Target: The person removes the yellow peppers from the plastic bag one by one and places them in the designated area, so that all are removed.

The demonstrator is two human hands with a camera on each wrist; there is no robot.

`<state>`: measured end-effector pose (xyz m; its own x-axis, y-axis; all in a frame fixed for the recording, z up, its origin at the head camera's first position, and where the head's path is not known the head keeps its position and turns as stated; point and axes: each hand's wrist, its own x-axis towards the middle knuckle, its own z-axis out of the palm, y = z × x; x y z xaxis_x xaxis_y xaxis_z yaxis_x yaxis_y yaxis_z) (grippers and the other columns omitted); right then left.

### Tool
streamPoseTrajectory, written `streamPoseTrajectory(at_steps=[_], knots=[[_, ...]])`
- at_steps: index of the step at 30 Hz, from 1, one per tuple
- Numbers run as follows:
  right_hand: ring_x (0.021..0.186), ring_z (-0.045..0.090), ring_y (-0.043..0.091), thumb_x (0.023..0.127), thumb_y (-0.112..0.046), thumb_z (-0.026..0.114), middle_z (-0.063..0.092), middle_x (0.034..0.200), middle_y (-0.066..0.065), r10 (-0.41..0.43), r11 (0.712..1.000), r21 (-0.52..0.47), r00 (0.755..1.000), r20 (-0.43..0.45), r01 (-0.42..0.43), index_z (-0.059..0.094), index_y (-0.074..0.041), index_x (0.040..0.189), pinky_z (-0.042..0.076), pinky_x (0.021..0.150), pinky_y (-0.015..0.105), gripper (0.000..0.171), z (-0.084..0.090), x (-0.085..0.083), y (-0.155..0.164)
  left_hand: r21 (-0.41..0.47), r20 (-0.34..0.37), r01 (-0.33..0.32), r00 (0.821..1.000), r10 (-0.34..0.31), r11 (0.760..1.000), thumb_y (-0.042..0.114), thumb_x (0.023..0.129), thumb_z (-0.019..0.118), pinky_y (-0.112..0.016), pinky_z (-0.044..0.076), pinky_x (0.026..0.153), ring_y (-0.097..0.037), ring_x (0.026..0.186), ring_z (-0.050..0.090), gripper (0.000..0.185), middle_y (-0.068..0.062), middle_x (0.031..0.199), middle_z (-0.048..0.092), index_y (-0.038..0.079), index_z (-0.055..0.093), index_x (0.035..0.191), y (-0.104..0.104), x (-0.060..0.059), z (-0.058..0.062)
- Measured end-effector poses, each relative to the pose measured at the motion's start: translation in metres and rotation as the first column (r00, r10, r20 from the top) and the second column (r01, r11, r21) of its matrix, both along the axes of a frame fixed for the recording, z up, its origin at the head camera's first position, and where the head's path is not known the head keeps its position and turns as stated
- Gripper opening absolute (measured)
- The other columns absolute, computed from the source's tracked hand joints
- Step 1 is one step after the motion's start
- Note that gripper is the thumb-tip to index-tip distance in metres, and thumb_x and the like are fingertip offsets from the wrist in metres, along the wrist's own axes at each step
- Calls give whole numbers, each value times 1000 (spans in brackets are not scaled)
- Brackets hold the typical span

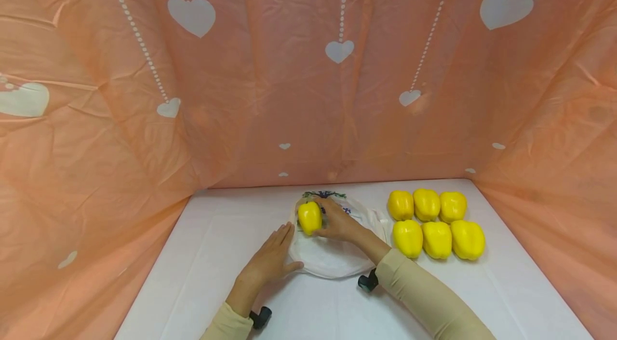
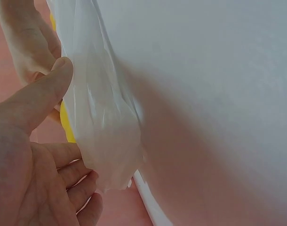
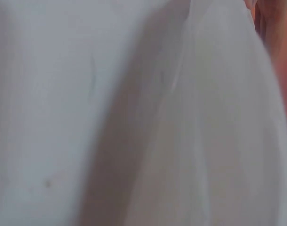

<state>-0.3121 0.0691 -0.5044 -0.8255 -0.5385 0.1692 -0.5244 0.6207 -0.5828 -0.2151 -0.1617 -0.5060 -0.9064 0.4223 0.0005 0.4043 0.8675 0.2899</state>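
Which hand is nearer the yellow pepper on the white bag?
Right. The right hand grips the yellow pepper from its right side, over the white plastic bag. The left hand lies flat below-left of it, on the bag's edge.

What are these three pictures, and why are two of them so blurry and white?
A person wears three small cameras: one on the head and one on each wrist. The big picture is from the head camera, looking down at a white table with peach heart-patterned cloth around it. The right hand holds a shiny yellow bell pepper over a thin white plastic bag lying on the table. The left hand rests flat on the bag's edge. Six more yellow peppers sit in two rows to the right. The wrist pictures are taken very close up, so they show mostly bag and table. In the left wrist one you can see the fingers beside the bag.
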Motion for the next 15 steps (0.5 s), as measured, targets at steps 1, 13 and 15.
streamPoseTrajectory(at_steps=[1,13,15], knots=[[141,39,39,79,-26,87,40,153,19,-4,1000,0,1000,2,4,33,-2,153,35,117,55,95,0,0,0,0,0,1,1000,-1,1000,50,91,69,-47,19,125,-32,152,20,96,-20,165,19,-4,23,156,0,0,0],[137,45,36,80,-31,86,44,150,18,-2,1000,5,1000,-6,3,36,-3,150,38,115,52,91,-2,3,6,0,16,-4,1000,4,1000,50,91,69,-47,19,125,-32,152,20,96,-20,165,19,-4,23,157,1,2,3],[138,43,36,80,-33,85,42,152,18,-9,1000,5,1000,0,9,36,-3,150,38,116,52,91,0,5,9,-1,12,-3,1000,3,1000,49,91,69,-46,19,125,-32,152,21,96,-20,165,19,-4,23,156,2,2,4]])
